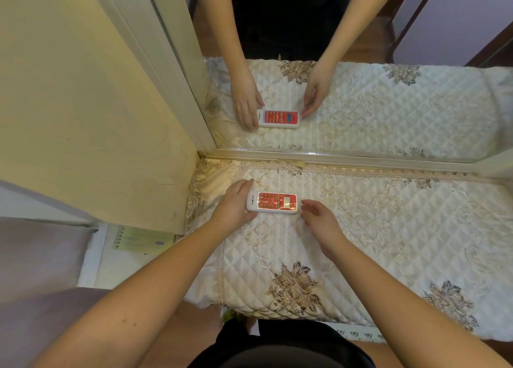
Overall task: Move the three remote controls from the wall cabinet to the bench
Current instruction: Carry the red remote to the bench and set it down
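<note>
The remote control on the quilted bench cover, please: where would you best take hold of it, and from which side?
Grip the remote control across its two long edges near the middle, coming from above. It lies flat, buttons up, lengthwise left to right on the soft bench cover. The left hand already holds its left end; the right hand hovers by the other.

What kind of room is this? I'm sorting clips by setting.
Probably a home bedroom or dressing corner: a quilted, lace-edged floral cover on the bench, a framed mirror behind it, and an air-conditioner remote control.
</note>
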A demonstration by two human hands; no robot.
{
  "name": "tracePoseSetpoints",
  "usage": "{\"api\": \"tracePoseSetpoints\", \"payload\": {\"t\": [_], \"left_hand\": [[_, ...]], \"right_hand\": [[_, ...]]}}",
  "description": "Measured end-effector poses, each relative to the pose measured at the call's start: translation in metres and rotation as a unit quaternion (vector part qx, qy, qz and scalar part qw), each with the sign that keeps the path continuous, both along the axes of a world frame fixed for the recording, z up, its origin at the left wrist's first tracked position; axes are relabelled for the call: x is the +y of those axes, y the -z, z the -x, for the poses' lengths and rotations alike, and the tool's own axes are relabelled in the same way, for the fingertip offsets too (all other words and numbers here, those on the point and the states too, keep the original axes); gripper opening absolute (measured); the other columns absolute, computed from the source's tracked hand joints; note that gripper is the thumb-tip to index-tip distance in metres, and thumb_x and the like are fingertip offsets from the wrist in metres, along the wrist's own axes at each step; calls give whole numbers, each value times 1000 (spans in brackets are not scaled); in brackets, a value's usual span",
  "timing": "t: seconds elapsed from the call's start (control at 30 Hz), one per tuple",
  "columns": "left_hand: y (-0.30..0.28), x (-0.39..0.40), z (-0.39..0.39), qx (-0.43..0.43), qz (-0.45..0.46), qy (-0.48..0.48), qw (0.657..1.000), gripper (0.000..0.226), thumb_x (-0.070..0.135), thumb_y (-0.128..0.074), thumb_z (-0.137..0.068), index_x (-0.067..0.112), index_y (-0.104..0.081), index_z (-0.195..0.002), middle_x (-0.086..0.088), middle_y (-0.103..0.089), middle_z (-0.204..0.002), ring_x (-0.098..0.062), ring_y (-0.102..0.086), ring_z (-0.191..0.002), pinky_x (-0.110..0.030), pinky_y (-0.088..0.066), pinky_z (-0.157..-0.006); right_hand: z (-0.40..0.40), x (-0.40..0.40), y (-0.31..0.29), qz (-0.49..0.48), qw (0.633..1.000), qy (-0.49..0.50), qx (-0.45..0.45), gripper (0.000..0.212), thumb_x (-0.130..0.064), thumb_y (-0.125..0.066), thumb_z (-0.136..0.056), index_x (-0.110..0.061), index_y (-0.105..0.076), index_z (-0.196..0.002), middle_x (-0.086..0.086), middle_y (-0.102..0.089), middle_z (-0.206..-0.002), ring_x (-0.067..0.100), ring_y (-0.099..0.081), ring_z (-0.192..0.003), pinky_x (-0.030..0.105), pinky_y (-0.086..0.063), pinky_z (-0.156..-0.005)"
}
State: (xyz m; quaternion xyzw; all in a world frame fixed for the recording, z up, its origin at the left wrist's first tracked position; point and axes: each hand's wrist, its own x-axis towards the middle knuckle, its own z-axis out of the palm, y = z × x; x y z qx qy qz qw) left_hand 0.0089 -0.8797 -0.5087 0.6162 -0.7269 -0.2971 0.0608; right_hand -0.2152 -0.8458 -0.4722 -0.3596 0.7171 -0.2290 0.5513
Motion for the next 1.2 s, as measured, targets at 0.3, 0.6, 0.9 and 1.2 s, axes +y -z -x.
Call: {"api": "tracePoseSetpoints", "payload": {"t": [0.3, 0.6, 0.9, 1.2], "left_hand": [[-38, 44, -6, -154, 42, 83, 984, 65, 40, -49, -91, 17, -26, -148, -9, -35, -150, -25, -28, -140, -50, -26, -112], [-71, 97, -2, -262, 108, 40, 958, 63, 54, -31, -91, 17, -46, -139, -12, -45, -146, -30, -38, -137, -57, -24, -107], [-104, 142, -26, -242, 87, -92, 962, 64, 57, -30, -92, 23, -37, -145, -6, -33, -154, -25, -30, -141, -52, -33, -106], [-115, 217, -60, -261, 40, -170, 949, 68, 67, -17, -91, 36, -9, -151, 3, -10, -160, -21, -3, -148, -51, -1, -115]], "right_hand": [[7, 11, -25, -7, 941, -268, 207, 39, -37, -42, -97, -18, -53, -129, 6, -63, -123, 21, -60, -99, 29, -43, -77], [-13, 43, -37, 176, 785, -386, 452, 60, -48, -29, -93, -10, -59, -127, 16, -61, -128, 36, -58, -115, 49, -44, -97], [-26, 54, -42, 203, 754, -447, 436, 75, -57, -5, -96, -13, -48, -139, 17, -48, -143, 37, -48, -128, 52, -35, -107], [-74, 80, -56, 265, 713, -510, 401, 73, -57, -6, -96, -15, -47, -139, 15, -48, -143, 37, -47, -130, 49, -27, -109]]}}
